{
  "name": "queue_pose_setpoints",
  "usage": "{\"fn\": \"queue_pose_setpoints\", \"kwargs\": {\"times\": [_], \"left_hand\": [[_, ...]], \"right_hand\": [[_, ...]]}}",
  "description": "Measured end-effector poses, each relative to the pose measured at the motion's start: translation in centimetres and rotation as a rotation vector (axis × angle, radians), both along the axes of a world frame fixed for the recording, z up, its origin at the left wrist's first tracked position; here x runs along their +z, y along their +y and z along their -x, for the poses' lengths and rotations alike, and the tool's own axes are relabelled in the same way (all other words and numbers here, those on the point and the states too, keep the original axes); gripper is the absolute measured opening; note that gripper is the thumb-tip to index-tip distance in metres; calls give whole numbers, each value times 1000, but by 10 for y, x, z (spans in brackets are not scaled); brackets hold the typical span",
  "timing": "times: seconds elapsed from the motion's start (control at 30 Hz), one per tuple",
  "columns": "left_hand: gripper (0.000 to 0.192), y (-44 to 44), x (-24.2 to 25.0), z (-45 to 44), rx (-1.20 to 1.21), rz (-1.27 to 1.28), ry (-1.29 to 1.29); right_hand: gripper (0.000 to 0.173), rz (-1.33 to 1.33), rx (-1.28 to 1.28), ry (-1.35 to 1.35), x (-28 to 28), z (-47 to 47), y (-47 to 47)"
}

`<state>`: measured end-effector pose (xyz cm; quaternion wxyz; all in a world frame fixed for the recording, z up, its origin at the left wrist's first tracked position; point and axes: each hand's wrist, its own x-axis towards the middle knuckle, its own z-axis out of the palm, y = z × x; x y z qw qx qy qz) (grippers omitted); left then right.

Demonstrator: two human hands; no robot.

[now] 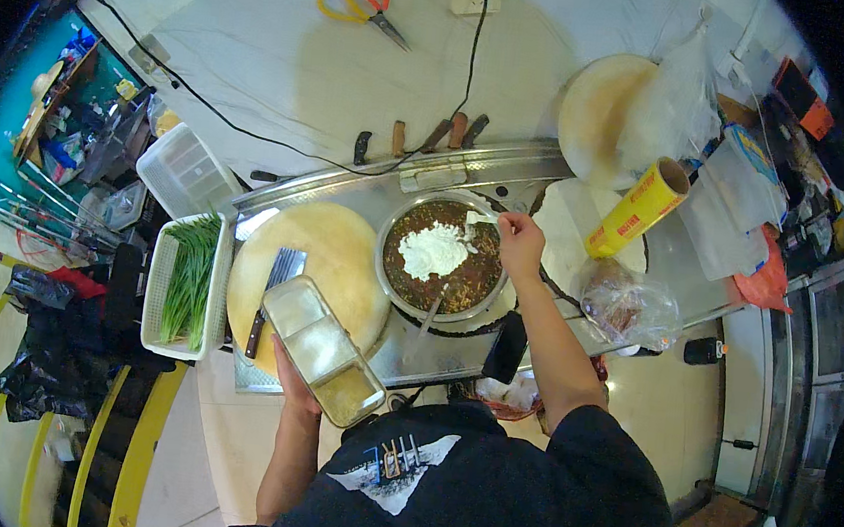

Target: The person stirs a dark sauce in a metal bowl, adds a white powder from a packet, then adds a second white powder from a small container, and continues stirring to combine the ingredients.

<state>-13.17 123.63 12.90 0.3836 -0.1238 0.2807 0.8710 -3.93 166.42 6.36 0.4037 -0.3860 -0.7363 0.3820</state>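
Observation:
My left hand (298, 378) holds a divided metal seasoning box (320, 352) tilted over the counter's near edge; yellowish granules lie in its nearest compartment. In my right hand (520, 247) is a small white spoon (481, 217), its bowl over the right rim of a round metal basin (383, 278). Dark brown minced filling (430, 208) fills the basin, with a heap of white powder (433, 252) on top. A clear handle-like utensil (432, 312) leans out at the near side. Left of the basin, a cleaver (285, 270) rests on a round chopping board (333, 244), partly behind the box.
A white basket of green chives (191, 281) stands left. A yellow roll of cling film (638, 209) stands right, beside a clear plastic bag (630, 306). A dark phone (506, 348) sits at the near edge. Knife handles (398, 138) line the back; scissors (369, 9) hang on the wall.

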Motion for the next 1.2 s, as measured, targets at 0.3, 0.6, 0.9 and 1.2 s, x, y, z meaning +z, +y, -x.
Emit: {"fn": "queue_pose_setpoints", "kwargs": {"times": [0.3, 0.6, 0.9, 1.2], "left_hand": [[78, 6, -4, 5, 14, 46, 67], [88, 39, 6, 8, -286, -93, 50], [82, 88, 23, -11, -502, -57, -8], [80, 92, 17, -4, -412, 68, 33]], "right_hand": [[8, -683, 199, -327, 45, 15, -1], [6, -320, 245, -32, 115, -22, -66], [13, -511, 609, -26, 154, 3, -163], [20, 535, 632, 12, 92, 29, -156]]}}
